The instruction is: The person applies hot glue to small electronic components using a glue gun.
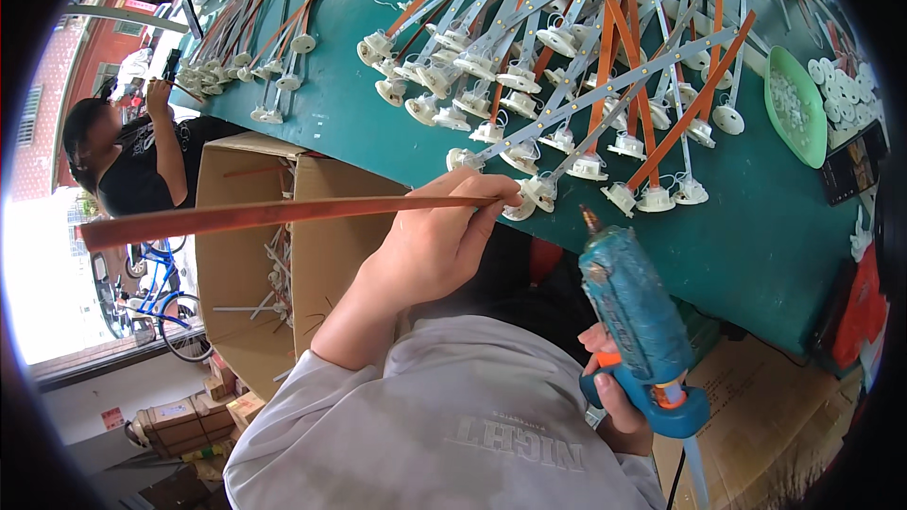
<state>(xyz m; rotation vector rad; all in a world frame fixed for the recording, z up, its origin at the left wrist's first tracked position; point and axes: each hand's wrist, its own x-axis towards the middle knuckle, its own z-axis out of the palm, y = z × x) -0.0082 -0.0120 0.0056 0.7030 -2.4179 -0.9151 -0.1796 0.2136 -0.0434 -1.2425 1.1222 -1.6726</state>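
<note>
1. Near the centre of the view, the left hand is pinching the narrow end of a reddish-brown strip between thumb and forefinger, its other fingers curling; the strip is pointing toward nine o'clock.
2. At four o'clock, the right hand is wrapping around the handle of a blue glue gun, whose nozzle is aiming toward eleven o'clock and standing apart from the strip. I cannot tell whether the trigger is being squeezed.
3. Just beyond the left fingertips, white round fittings are crowding close; I cannot tell whether one is joining the held strip.
4. Around one o'clock, many grey and brown strips with white bases are leaning across each other, leaving little room there.
5. From ten to four o'clock, the near edge of the green table is slanting; bare surface is showing at three o'clock and at eleven.
6. Toward half past two, a light-green tray and a dark phone are bordering that room.
7. At nine o'clock, an open cardboard box is lying behind the strip.
</note>
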